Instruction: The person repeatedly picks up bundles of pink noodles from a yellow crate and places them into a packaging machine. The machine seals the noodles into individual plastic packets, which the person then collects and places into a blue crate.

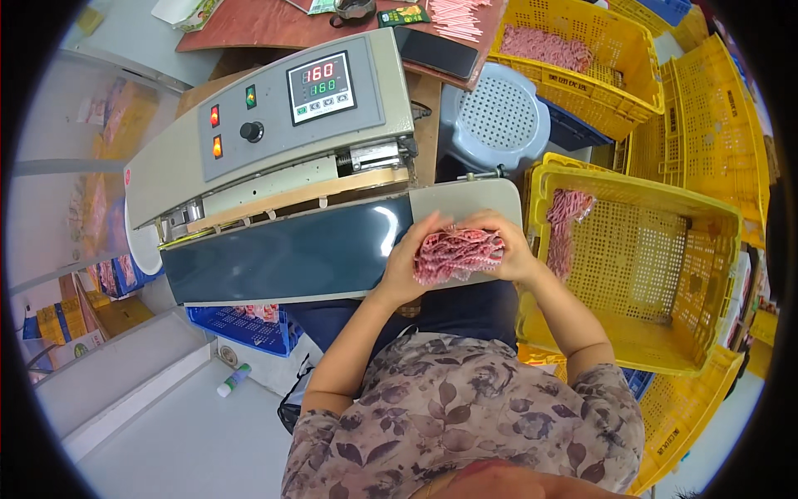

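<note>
Between both hands I hold a bundle of pink, finely patterned strips, which seem to have clear film around them. My left hand grips its left side and my right hand its right side, fingers curled round the far edge. The bundle is over the right end of a band sealing machine, above its pale end plate. A dark green conveyor belt runs leftward from there, under the sealing bar. The sealer's display and its several switches are lit.
To my right stands a yellow crate with pink strips along its left side. Another yellow crate behind also contains pink pieces. A blue-grey stool stands beyond the sealer. On a reddish table lies a black phone. A blue basket sits below left.
</note>
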Tool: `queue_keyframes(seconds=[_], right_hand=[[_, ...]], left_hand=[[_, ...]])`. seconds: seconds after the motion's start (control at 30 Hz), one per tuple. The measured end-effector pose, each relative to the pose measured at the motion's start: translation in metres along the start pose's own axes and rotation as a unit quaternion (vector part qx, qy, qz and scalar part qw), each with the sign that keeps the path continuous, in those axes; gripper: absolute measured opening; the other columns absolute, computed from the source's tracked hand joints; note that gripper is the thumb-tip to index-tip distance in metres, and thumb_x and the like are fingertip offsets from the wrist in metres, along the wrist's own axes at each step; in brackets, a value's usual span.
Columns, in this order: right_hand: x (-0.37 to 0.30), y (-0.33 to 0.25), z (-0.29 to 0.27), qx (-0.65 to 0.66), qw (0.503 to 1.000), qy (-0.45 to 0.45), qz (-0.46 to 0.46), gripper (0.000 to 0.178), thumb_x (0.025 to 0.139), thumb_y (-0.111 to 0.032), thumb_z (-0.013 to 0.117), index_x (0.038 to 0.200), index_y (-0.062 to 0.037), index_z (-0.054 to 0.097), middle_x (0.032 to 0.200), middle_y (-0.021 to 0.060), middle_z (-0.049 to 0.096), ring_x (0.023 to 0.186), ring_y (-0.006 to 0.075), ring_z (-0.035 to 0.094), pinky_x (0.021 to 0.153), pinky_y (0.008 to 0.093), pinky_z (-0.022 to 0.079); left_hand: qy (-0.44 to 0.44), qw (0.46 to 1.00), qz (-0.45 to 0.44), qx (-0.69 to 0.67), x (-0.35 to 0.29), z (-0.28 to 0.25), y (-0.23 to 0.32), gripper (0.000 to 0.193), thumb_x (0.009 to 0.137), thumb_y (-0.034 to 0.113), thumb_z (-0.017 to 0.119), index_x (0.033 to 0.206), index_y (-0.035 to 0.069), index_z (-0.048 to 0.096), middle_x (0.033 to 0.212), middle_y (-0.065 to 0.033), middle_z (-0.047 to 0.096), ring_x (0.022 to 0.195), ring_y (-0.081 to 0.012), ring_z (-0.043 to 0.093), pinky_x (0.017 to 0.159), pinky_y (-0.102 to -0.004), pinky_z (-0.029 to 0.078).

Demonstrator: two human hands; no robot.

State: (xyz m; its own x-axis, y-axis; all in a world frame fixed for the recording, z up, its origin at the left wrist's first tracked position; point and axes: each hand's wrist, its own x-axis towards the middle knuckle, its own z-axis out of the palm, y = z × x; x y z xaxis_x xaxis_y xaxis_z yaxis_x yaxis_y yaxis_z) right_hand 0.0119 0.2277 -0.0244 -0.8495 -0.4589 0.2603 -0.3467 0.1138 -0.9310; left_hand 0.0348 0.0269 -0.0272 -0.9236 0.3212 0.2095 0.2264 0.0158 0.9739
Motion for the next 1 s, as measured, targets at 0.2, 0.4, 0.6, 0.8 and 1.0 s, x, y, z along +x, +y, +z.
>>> queue_keyframes(seconds=[0.2, 0.4, 0.6, 0.8, 1.0], right_hand=[[0.012, -0.006, -0.018, 0.024, 0.998, 0.029, -0.05, 0.055, 0.06, -0.017, 0.078, 0.106, -0.0065, 0.05, 0.108, 0.0113, 0.057, 0.101, 0.0258, 0.054, 0.097, 0.0441, 0.031], [0.008, -0.012, -0.02, 0.092, 0.994, 0.028, 0.057, 0.065, 0.061, -0.011, 0.077, 0.117, -0.0035, 0.044, 0.112, 0.0107, 0.055, 0.106, 0.0217, 0.053, 0.092, 0.0331, 0.039], [0.007, -0.008, -0.02, 0.038, 0.998, 0.006, 0.045, 0.055, 0.061, -0.01, 0.077, 0.109, -0.0032, 0.051, 0.104, 0.0102, 0.058, 0.097, 0.0216, 0.057, 0.084, 0.0309, 0.044], [0.013, -0.005, -0.029, -0.038, 0.999, -0.002, -0.017, 0.053, 0.062, -0.011, 0.076, 0.108, -0.0047, 0.052, 0.109, 0.0121, 0.057, 0.103, 0.0246, 0.054, 0.088, 0.033, 0.043], [0.023, -0.014, -0.018, -0.022, 0.999, -0.004, 0.03, 0.059, 0.061, -0.015, 0.076, 0.114, -0.004, 0.051, 0.115, 0.012, 0.054, 0.106, 0.0261, 0.053, 0.091, 0.0341, 0.04]], left_hand=[[-0.008, 0.998, 0.025, 0.06, 0.029, -0.004, 0.018, 0.067, 0.059, 0.01, 0.077, 0.118, 0.005, 0.046, 0.119, -0.015, 0.05, 0.108, -0.0288, 0.051, 0.091, -0.0338, 0.042], [0.01, 0.996, -0.01, 0.087, 0.019, -0.002, 0.01, 0.067, 0.061, 0.006, 0.077, 0.12, 0.005, 0.046, 0.119, -0.0112, 0.051, 0.108, -0.0222, 0.051, 0.091, -0.0308, 0.041], [0.02, 0.997, 0.032, 0.061, 0.013, -0.002, 0.005, 0.06, 0.059, 0.003, 0.075, 0.114, 0.004, 0.05, 0.113, -0.0126, 0.055, 0.104, -0.0253, 0.054, 0.087, -0.0309, 0.044], [0.012, 0.994, -0.003, 0.113, 0.025, -0.007, 0.011, 0.063, 0.055, 0.007, 0.078, 0.112, 0.003, 0.051, 0.122, -0.0136, 0.047, 0.111, -0.0262, 0.046, 0.094, -0.0336, 0.037], [0.01, 0.997, -0.052, 0.053, 0.013, -0.011, 0.012, 0.055, 0.061, 0.002, 0.071, 0.112, 0.005, 0.052, 0.111, -0.0113, 0.054, 0.103, -0.0236, 0.053, 0.088, -0.0305, 0.042]])
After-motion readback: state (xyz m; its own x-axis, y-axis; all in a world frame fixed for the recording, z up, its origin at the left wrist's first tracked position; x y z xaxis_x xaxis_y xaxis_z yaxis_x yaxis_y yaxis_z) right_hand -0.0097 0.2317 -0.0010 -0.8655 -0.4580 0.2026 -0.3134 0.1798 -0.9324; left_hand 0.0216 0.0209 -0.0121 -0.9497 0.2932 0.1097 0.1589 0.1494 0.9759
